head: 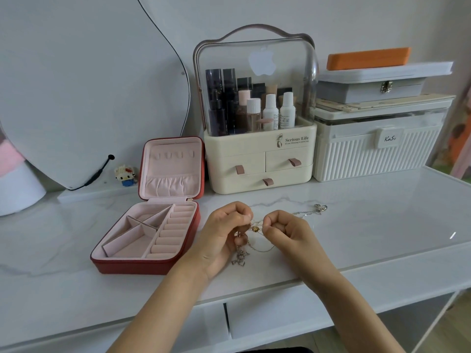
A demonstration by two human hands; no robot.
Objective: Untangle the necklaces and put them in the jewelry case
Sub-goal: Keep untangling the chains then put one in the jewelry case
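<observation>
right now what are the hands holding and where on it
Both hands pinch the tangled necklaces: the left hand and the right hand grip the chains on either side of a small gold bead.

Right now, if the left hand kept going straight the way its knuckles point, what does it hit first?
Likely the right hand: the left hand faces it across a short stretch of tangled necklaces that both hands pinch. Depth is unclear.
</observation>
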